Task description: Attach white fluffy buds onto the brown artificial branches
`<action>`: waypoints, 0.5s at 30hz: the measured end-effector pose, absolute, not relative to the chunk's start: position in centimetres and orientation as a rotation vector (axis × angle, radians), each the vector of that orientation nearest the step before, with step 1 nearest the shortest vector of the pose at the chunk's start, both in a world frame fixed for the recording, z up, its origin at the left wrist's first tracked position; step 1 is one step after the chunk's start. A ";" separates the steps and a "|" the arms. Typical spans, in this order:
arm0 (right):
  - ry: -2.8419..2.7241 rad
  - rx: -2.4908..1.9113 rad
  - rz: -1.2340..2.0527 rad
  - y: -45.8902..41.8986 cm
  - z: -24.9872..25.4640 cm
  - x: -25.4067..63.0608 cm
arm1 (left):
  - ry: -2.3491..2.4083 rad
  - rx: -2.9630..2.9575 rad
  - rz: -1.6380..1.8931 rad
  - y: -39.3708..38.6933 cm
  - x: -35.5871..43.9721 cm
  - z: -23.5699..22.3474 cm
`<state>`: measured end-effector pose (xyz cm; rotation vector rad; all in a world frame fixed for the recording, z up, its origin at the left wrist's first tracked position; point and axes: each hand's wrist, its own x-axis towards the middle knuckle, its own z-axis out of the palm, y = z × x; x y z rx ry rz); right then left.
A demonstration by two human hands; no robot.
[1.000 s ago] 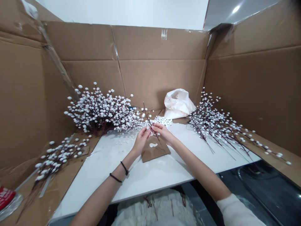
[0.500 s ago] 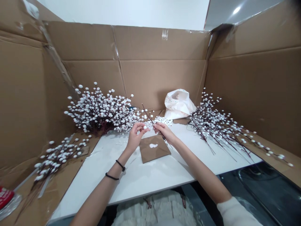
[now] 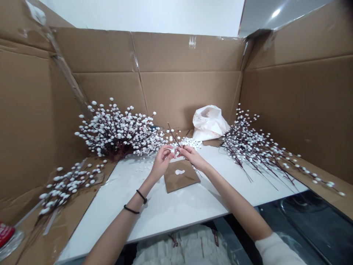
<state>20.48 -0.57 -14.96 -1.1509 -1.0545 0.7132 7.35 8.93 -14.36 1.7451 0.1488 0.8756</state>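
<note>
My right hand [image 3: 191, 156] is closed on a thin brown twig [image 3: 173, 135] that points up and to the left. Fingers of my left hand [image 3: 163, 158] pinch a small white berry [image 3: 173, 151] against or very close to the twig; whether the two touch is hard to tell. Beneath both hands lies a square brown cardboard piece [image 3: 183, 182] bearing a white blob [image 3: 179, 172] that looks like glue. Just beyond my fingers, loose white berries [image 3: 193, 142] form a pile.
A large bunch of white-berried branches [image 3: 118, 129] stands at the back left, a smaller bunch [image 3: 68, 184] at the left edge. More branches [image 3: 253, 143] lie on the right of the white board [image 3: 154, 217]. A white bag [image 3: 209, 123] sits behind. Cardboard walls [image 3: 187, 88] surround everything.
My hands have come closer together, bringing the white berry in my left fingers up to the twig. The white blob's outline on the cardboard looks slightly different.
</note>
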 end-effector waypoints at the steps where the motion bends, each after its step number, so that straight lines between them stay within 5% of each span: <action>1: -1.071 -1.138 0.722 -0.6 -14.9 20.5 | 0.140 1.742 0.880 9.0 7.4 -14.4; 15: -1.168 -1.197 0.593 -0.6 -14.9 20.5 | 0.127 1.698 0.904 8.9 7.4 -14.6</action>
